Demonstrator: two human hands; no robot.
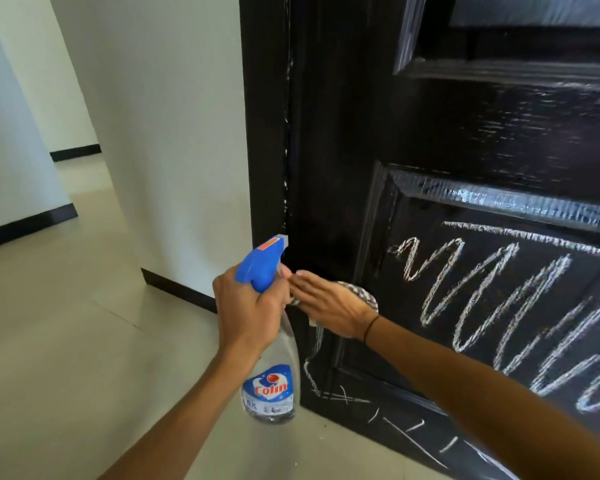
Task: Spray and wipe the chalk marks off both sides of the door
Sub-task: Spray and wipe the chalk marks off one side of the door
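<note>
A dark brown panelled door [343, 140] fills the right of the view. White chalk scribbles [482, 299] cover its lower panel, and thinner chalk lines [409, 427] run along its bottom rail. My left hand [250, 306] grips a clear spray bottle [272, 386] with a blue trigger head, held upright beside the door's left edge. My right hand [326, 303] lies flat with straight fingers, pressing a grey-and-white cloth [366, 294] against the door's left stile, just left of the scribbles.
A white wall [160, 133] with a black skirting board stands left of the door. Pale floor tiles [66, 341] stretch out to the left and below. A corridor opens at the far left.
</note>
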